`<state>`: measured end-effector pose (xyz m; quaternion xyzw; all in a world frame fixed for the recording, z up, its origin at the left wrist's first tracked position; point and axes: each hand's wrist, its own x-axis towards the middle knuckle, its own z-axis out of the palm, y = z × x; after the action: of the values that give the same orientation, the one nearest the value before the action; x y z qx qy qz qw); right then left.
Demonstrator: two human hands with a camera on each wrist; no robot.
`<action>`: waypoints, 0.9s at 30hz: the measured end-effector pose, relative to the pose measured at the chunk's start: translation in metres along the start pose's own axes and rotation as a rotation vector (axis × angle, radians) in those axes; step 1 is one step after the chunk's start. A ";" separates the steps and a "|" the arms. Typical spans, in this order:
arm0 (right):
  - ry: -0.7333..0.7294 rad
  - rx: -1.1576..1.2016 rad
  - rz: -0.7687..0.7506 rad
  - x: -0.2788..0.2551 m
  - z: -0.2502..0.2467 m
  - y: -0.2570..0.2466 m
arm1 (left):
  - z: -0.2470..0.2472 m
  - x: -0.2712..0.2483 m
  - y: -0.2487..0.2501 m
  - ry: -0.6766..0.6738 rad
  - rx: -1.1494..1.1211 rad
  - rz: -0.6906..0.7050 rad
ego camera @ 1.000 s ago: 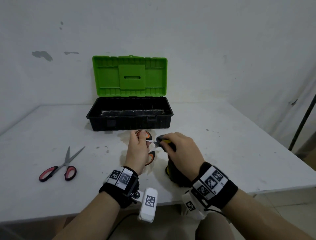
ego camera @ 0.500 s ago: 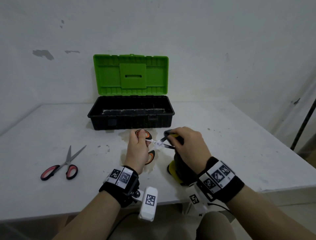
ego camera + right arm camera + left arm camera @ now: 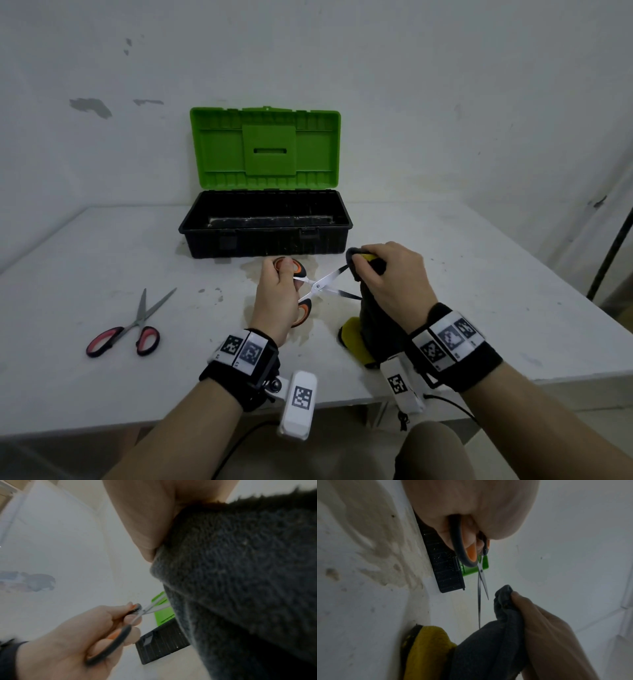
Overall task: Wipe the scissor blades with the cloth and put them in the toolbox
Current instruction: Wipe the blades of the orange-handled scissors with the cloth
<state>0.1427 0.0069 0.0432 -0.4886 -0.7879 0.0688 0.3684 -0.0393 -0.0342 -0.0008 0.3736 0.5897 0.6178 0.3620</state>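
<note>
My left hand (image 3: pixel 279 294) grips the orange-and-black scissors (image 3: pixel 318 286) by the handles, thumb through the upper loop, above the table. The blades are spread open and point right. My right hand (image 3: pixel 390 277) holds the dark grey and yellow cloth (image 3: pixel 368 329) bunched around the tip of the upper blade; the lower blade runs under that hand. The left wrist view shows the scissors (image 3: pixel 481 574) and the cloth (image 3: pixel 503 615) beside their tips. In the right wrist view the cloth (image 3: pixel 240 574) fills the right side. The black toolbox (image 3: pixel 265 240) with its green lid up stands just behind.
A second pair of scissors (image 3: pixel 132 329) with red-and-black handles lies on the white table (image 3: pixel 102 257) at the left, blades partly apart. A brownish stain marks the table under my hands. The table's front edge is near my wrists; a dark pole stands at the right.
My right hand has slid the cloth rightward along the blades to their tips, uncovering the pivot and most of both blades. The scissors have opened wider. My left hand has stayed in place.
</note>
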 end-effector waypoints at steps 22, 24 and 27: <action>-0.234 -0.088 -0.104 -0.010 0.004 -0.041 | 0.007 -0.005 -0.008 0.023 0.051 0.072; -0.265 -0.086 -0.084 -0.009 0.007 -0.046 | 0.008 -0.004 -0.006 0.015 0.045 0.107; -0.319 -0.136 -0.035 -0.010 0.014 -0.050 | 0.010 -0.005 -0.003 0.010 0.025 0.159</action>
<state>0.0999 -0.0235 0.0517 -0.4812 -0.8477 0.0856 0.2060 -0.0278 -0.0340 -0.0040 0.4205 0.5678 0.6390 0.3040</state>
